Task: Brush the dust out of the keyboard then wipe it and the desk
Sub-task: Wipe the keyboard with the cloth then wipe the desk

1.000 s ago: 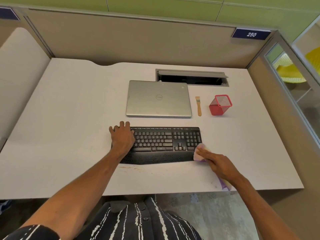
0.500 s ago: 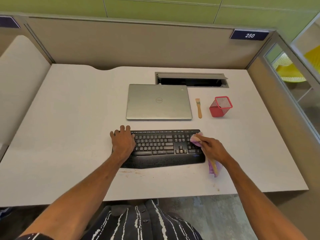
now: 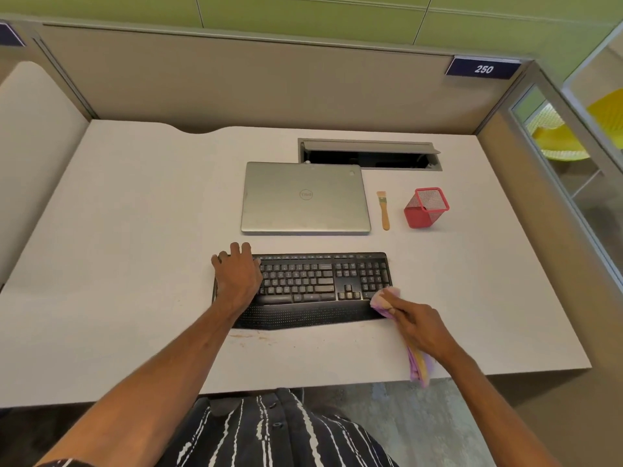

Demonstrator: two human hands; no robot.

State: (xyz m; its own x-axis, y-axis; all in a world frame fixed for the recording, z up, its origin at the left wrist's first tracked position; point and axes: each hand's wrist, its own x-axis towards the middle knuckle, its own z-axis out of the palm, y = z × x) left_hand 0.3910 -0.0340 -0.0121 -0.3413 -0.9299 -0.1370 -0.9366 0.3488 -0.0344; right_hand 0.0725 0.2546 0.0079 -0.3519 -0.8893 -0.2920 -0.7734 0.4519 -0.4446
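Observation:
A black keyboard (image 3: 313, 284) with a wrist rest lies on the white desk (image 3: 118, 264) in front of me. My left hand (image 3: 237, 276) rests flat on the keyboard's left end, fingers reaching over its far edge. My right hand (image 3: 416, 323) grips a pink and purple cloth (image 3: 384, 301) and presses its bunched end on the keyboard's near right corner. The rest of the cloth hangs below my wrist past the desk's front edge. A small wooden brush (image 3: 383, 210) lies on the desk behind the keyboard.
A shut silver laptop (image 3: 305, 198) lies behind the keyboard, with a red mesh pen cup (image 3: 426, 207) to the right of the brush. An open cable slot (image 3: 369, 155) is sunk in the desk's back. Brown smears (image 3: 256, 338) mark the desk before the wrist rest. Partition walls enclose the desk.
My right hand slid the cloth from the number pad's far part back to the keyboard's near right corner. The left hand stayed on the left end.

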